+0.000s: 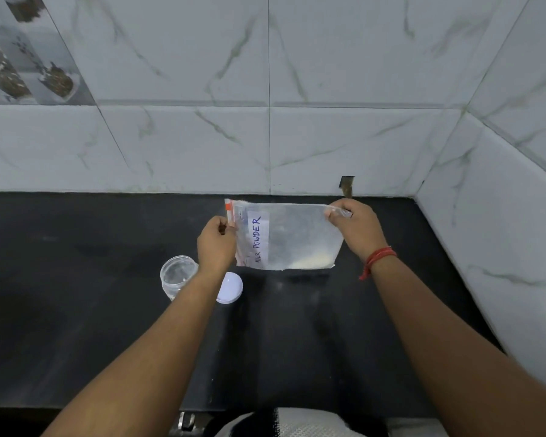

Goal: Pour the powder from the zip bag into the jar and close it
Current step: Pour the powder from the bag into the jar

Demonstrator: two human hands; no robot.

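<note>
A clear zip bag (292, 236) with a white label reading "MILK POWDER" hangs sideways above the black counter. A little pale powder lies in its lower right corner. My left hand (215, 246) pinches the bag's left edge at the orange zip strip. My right hand (356, 223) pinches the upper right corner. A clear plastic jar (177, 275) stands open on the counter below my left wrist, partly hidden by my forearm. Its white round lid (230, 287) lies flat just right of the jar.
The black counter (76, 279) runs to a marble-tiled wall (202, 137) at the back and another tiled wall (501, 231) on the right. A small dark notch (347, 184) sits in the back wall near the bag. The counter's front edge is near my body.
</note>
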